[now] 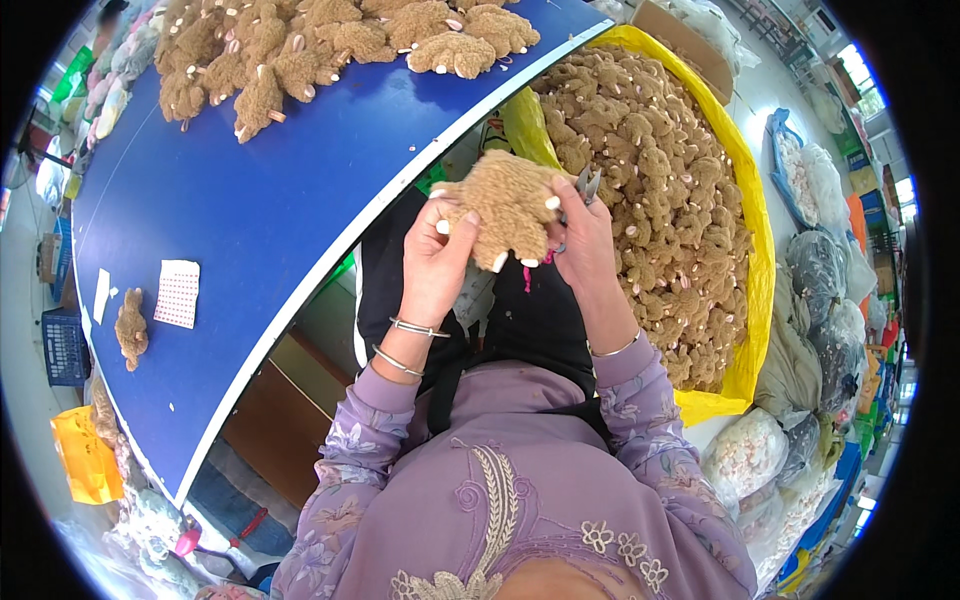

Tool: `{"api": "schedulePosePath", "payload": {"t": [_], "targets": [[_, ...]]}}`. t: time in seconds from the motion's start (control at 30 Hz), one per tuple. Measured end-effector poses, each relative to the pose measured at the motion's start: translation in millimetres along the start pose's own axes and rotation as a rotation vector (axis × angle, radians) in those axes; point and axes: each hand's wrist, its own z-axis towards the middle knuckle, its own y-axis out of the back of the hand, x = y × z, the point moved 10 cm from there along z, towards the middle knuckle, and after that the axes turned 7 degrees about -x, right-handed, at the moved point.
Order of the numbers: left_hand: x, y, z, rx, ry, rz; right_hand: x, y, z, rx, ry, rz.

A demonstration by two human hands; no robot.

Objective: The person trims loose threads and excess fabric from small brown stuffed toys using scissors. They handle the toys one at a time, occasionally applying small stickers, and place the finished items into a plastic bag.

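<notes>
Between my hands, above my lap, is a fluffy brown plush toy skin point(505, 210) with white tips on its limbs. My left hand point(438, 255) pinches its left edge, thumb on the front. My right hand point(585, 245) grips its right edge and also holds a small pair of snips point(588, 184), blades pointing up past the fingers. The snips' handles are mostly hidden by the hand. A pink cord point(527, 278) dangles below the plush, close to my right hand.
On my left stands a blue table point(270, 210) with a pile of similar plush pieces point(300, 45), one small brown plush point(131, 328) and a dotted paper sheet point(178, 294). At my right, a yellow sack point(762, 300) is full of brown plush pieces point(660, 200). Stuffed plastic bags point(748, 445) line the right.
</notes>
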Motion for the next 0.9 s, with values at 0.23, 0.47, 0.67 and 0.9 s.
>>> {"api": "schedulePosePath", "payload": {"t": [0.23, 0.47, 0.67, 0.9], "targets": [[2, 11, 4, -0.149, 0.11, -0.024, 10, -6, -56, 0.061, 0.318, -0.417], [-5, 4, 1, -0.121, 0.033, 0.01, 8, -30, -56, 0.135, 0.297, -0.551], [-22, -14, -9, 0.031, -0.242, 0.225, 2, -38, -43, 0.177, 0.138, -0.332], [1, -14, -17, 0.268, -0.08, 0.246, -15, -22, -35, 0.199, 0.126, -0.601]]}}
